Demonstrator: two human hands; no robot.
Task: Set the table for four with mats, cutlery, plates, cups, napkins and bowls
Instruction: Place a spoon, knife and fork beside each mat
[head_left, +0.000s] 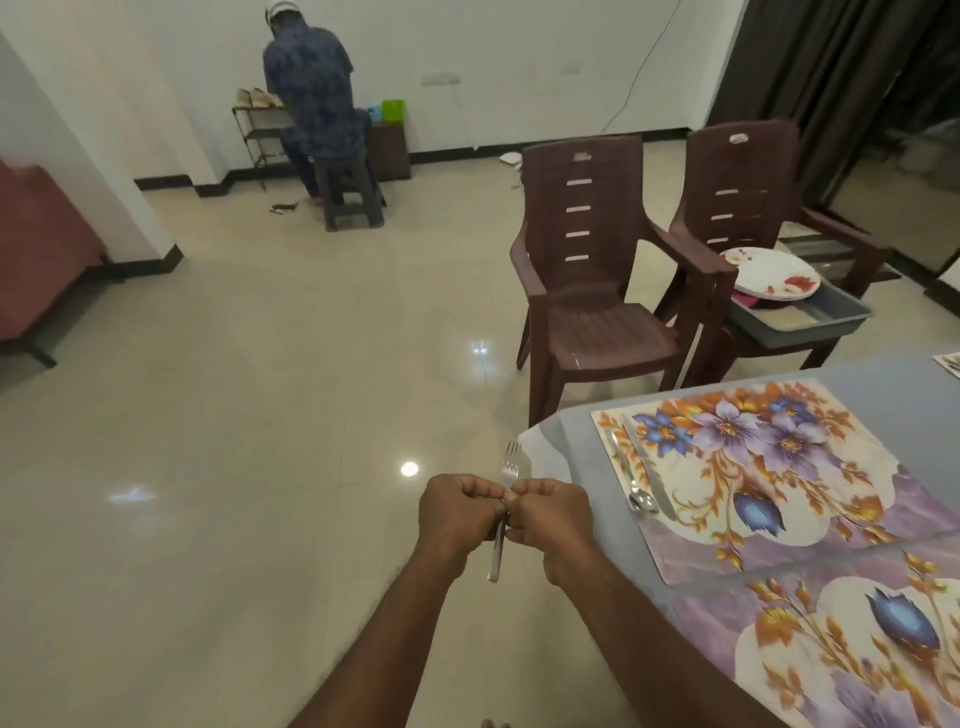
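Observation:
Both my hands hold cutlery together over the floor, just left of the table corner (545, 431). My left hand (457, 512) and my right hand (553, 512) pinch a steel fork (510, 462), tines up, and a handle (496, 556) hangs below them. Whether more than one piece is held I cannot tell. On the table lies a floral mat (769, 467) with a spoon (631, 475) and a knife (649, 470) along its left edge. A second floral mat (852, 639) lies nearer to me with nothing on it.
Two brown plastic chairs (592, 270) stand beyond the table. The right chair (748, 171) bears a grey tray (810, 317) with stacked white plates (774, 273). A person (311, 88) sits on a stool at the far wall. A red sofa (41, 249) is at left.

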